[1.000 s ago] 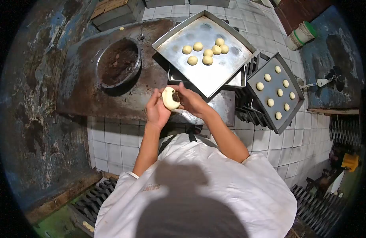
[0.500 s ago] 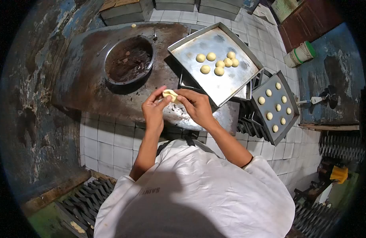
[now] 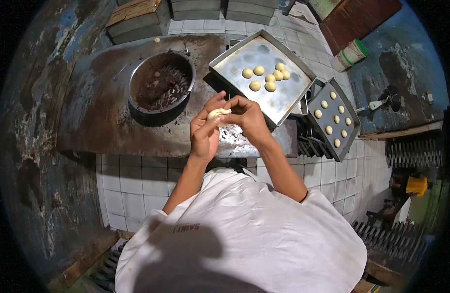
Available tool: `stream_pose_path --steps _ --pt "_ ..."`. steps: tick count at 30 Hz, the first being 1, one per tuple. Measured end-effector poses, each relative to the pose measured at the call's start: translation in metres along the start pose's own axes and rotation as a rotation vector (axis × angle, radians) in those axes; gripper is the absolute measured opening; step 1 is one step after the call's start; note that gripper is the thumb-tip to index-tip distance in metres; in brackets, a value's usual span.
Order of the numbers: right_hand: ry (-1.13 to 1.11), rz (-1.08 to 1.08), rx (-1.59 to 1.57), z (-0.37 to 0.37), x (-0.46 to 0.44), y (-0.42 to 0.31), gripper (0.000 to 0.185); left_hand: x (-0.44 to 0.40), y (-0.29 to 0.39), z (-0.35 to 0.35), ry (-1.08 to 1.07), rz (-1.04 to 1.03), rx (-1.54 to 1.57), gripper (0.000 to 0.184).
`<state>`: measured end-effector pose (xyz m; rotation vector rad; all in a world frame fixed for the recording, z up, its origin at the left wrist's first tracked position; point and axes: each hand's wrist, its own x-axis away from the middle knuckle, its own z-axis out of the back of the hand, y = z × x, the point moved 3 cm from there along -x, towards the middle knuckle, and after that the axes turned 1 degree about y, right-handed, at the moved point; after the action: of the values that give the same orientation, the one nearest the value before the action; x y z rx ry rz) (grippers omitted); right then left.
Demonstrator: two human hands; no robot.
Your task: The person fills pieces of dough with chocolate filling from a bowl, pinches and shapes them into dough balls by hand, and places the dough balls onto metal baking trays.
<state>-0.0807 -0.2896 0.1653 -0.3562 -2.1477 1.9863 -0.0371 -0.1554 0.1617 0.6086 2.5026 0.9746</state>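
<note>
A small piece of pale dough [image 3: 218, 113] is held between both hands above the table's near edge. My left hand [image 3: 205, 129] cradles it from the left, thumb against its near side. The fingers of my right hand [image 3: 249, 119] pinch its right end. Any filling inside is hidden. To the left of the hands stands a round metal bowl [image 3: 137, 101] with a dark brown crumbly mass in it. Beyond my right hand, a large metal tray [image 3: 278, 103] bears several round dough balls [image 3: 258, 71].
On the right, a darker tray [image 3: 336, 129] with several dough balls rests on stacked trays. The brown-stained table [image 3: 98, 112] lies under the bowl. Grey metal boxes [image 3: 195, 9] stand behind it. A lidded bucket [image 3: 349, 55] is at the upper right.
The dough showed an open hollow with dark filling one second ago; its edges are now folded together. My right hand has closed into a pinch at its end. The camera view has shifted.
</note>
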Motion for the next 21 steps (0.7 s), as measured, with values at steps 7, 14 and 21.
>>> stream_pose_path --steps 7,14,21 --pt "0.207 0.350 0.513 -0.057 0.026 -0.022 0.034 -0.004 0.002 0.044 0.371 0.127 0.111 0.022" --pt "0.356 0.299 0.403 -0.062 0.015 -0.029 0.011 -0.002 0.017 0.046 0.119 0.100 -0.012 0.030" --pt "0.255 -0.005 0.162 -0.066 0.014 -0.006 0.014 0.009 0.024 0.050 0.084 0.114 0.117 0.038"
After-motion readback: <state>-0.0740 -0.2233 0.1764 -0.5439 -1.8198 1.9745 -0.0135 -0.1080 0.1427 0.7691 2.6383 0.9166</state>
